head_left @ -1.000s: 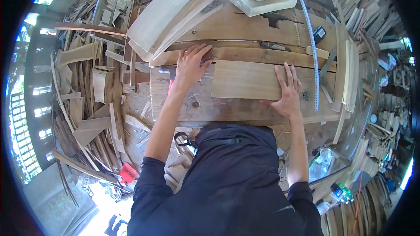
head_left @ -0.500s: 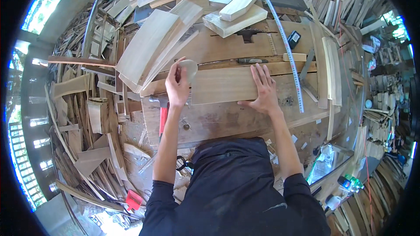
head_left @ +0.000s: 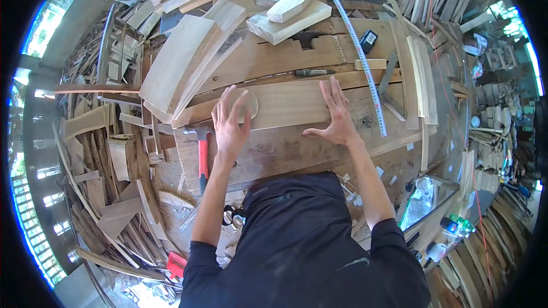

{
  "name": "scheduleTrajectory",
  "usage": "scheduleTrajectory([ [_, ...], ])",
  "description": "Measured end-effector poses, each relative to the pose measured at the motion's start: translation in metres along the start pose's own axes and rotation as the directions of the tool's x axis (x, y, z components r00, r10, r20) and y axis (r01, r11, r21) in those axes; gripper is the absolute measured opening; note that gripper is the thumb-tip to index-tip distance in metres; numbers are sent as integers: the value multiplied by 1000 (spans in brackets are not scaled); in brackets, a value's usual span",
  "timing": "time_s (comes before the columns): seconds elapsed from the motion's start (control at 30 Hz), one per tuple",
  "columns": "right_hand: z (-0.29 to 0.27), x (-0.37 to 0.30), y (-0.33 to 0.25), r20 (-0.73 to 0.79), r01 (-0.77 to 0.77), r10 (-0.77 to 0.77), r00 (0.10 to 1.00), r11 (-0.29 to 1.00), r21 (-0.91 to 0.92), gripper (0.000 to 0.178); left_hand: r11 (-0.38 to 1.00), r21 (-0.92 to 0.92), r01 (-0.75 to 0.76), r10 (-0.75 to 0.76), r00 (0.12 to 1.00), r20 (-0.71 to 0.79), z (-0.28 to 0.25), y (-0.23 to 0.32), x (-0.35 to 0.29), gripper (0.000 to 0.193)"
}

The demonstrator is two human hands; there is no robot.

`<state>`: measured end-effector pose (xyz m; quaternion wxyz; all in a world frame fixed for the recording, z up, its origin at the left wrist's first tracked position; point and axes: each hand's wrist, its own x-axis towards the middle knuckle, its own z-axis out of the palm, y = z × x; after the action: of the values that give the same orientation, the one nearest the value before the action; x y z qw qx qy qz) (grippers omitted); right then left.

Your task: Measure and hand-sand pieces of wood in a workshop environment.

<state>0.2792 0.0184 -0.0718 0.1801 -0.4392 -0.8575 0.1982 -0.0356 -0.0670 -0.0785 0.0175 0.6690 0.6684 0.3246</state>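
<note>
A flat rectangular wooden board lies lengthwise on the workbench in front of me. At its left end rests a pale round disc, partly covered by my left hand. The fingers of that hand are raised and spread, and it does not grip the disc. At the board's right end is my right hand, open, with its thumb out and its fingertips at the board's edge. Below the left end of the board, a hammer with a red and black handle lies at the bench edge, beside my left forearm.
Long planks are stacked at the back left. Thick wooden blocks sit behind the board. A dark slim tool lies past it. To the right are a measuring tape blade, a black device and a metal square.
My left hand has let go of the round disc, which now lies on the board's left end, and its fingers have spread. My right hand stays at the board's right end.
</note>
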Motion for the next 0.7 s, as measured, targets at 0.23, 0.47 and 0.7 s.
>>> scheduleTrajectory([
  [0.23, 21, -17, 16, -120, -76, 81, 989, 996, 45, 151, 990, 131, 46, -78, 965, 251, 15, 29, -9, 78],
  [0.47, 35, -20, 22, -253, -108, 134, 958, 987, 116, 140, 983, -3, -184, 173, 916, 362, 82, 100, 17, 72],
  [0.7, 44, -14, 29, -270, -23, 30, 962, 999, 26, 80, 955, -157, -251, 284, 929, 237, 126, 140, 50, 60],
])
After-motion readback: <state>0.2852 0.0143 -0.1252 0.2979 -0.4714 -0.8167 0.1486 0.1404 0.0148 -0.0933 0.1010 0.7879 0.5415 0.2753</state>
